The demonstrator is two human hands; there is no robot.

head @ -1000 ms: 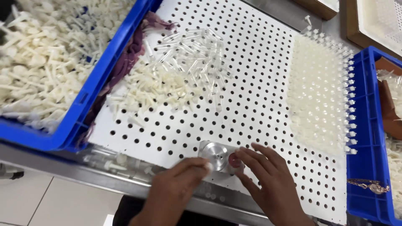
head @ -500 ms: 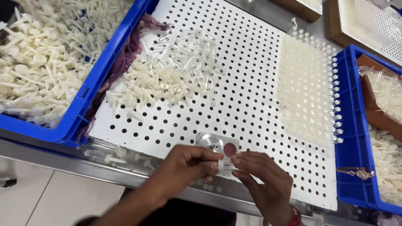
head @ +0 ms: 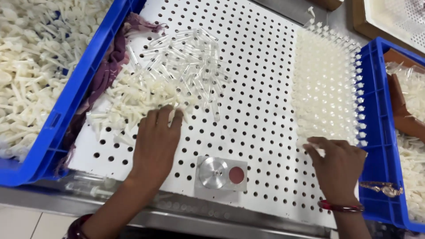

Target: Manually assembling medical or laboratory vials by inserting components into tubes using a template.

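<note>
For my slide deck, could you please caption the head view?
Left hand reaches the white parts pile; right hand touches the filled rows on a perforated board.

Both arms are bare, with no sleeves. A dark red bangle point(head: 341, 206) circles the wrist just behind the right hand point(head: 338, 166). A similar dark bangle point(head: 76, 227) sits well behind the left hand point(head: 155, 144).

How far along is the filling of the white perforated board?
Done: white plastic pieces standing in holes fill the white perforated board at its right side. In hand: the right hand touches their near edge; the left hand reaches the loose pile of white pieces and clear tubes. Left: most holes are open.
</note>
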